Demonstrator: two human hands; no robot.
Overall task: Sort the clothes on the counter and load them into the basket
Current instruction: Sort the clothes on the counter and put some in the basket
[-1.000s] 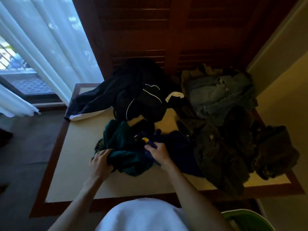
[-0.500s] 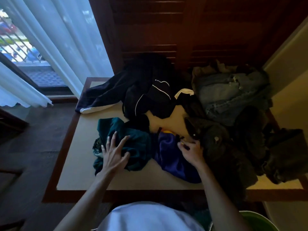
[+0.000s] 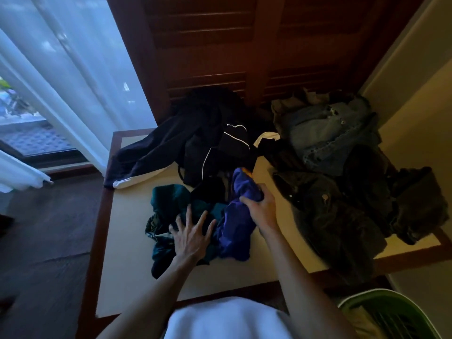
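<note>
Clothes lie in heaps on a cream counter (image 3: 127,277) with a dark wood border. A crumpled teal garment (image 3: 168,201) sits near the front, and my left hand (image 3: 190,234) presses flat on it with fingers spread. Beside it a purple garment (image 3: 234,231) is bunched up and partly raised, with my right hand (image 3: 260,210) shut on its upper part. The green basket (image 3: 391,314) shows only its rim at the bottom right corner, below the counter.
A black jacket with white piping (image 3: 208,143) lies at the back. Blue jeans (image 3: 327,133) and dark olive clothes (image 3: 340,228) fill the right side. White curtains (image 3: 61,69) hang at the left, and dark louvred doors (image 3: 244,45) stand behind the counter.
My right hand has closed on the purple garment and pulled it up off the counter. My left hand has slid slightly right across the teal garment, staying flat.
</note>
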